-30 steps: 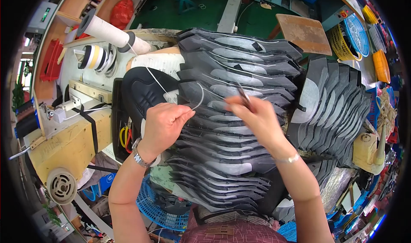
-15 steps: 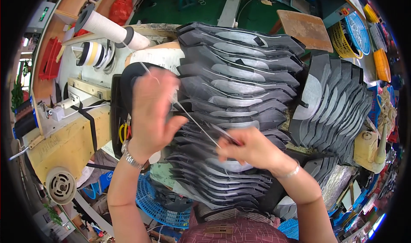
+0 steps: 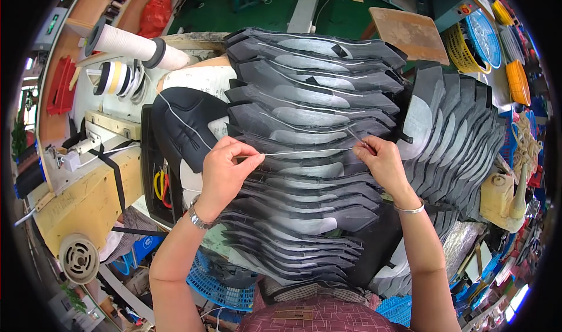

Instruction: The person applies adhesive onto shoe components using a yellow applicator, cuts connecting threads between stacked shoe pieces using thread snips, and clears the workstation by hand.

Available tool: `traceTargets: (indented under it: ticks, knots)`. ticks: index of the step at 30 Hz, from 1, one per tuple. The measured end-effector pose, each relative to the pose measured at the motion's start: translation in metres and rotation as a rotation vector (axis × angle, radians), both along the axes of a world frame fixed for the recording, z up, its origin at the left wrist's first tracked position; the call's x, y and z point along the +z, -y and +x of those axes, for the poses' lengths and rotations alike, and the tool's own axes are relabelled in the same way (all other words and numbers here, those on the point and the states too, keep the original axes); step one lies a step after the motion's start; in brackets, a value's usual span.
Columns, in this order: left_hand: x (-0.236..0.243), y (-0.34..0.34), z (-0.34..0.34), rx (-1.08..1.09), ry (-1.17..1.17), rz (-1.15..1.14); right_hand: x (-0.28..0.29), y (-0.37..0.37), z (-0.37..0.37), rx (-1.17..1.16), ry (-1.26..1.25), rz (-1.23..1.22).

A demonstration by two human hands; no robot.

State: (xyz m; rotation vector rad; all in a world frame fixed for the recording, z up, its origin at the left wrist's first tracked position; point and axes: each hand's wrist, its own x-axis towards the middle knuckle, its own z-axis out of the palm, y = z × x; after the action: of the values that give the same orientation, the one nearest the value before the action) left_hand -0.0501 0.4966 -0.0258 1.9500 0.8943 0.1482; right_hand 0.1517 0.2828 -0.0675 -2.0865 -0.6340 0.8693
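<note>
My left hand (image 3: 231, 169) is closed on a thin white cord (image 3: 307, 153), pinched between thumb and fingers. My right hand (image 3: 379, 162) grips a slim metal tool (image 3: 356, 136) and holds the cord near it, which stretches between both hands over long rows of dark grey cut pieces (image 3: 310, 115) with pale patches. The cord runs back to my upper left toward a white spool (image 3: 126, 43), crossing a black padded shoe piece (image 3: 187, 126). Yellow and red-handled scissors (image 3: 158, 185) lie in a black tray left of my left hand.
A second fanned stack (image 3: 451, 139) stands at right, near a wooden stool (image 3: 407, 33), yellow basket (image 3: 453, 46) and beige jug (image 3: 497, 200). At left are ribbon rolls (image 3: 111, 78) and a wooden board (image 3: 85, 197). A blue basket (image 3: 213, 288) sits below.
My hands first swept apart vertically, blurred, the left rising and right dropping; now they are level and farther apart sideways, with the cord drawn straight between them across the grey pieces.
</note>
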Motion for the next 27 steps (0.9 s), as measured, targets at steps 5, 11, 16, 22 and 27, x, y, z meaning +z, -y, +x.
traceTargets:
  ticks: [5,11,16,22,27]
  knots:
    - [-0.007,-0.006,-0.002,-0.049,-0.050,0.230,-0.021,-0.008,-0.001,0.120,0.411,0.046]
    - [0.004,0.001,0.003,-0.107,0.004,0.206,-0.006,-0.005,-0.010,-0.028,0.379,0.179]
    - [0.022,0.017,0.014,-0.204,0.068,0.056,0.040,-0.063,-0.061,0.170,-0.330,0.580]
    - [0.023,-0.004,0.000,-0.040,-0.003,-0.155,0.017,-0.011,-0.012,-0.011,-0.302,0.209]
    - [0.005,0.004,-0.001,-0.038,0.026,-0.180,0.003,0.001,0.001,-0.023,-0.123,0.049]
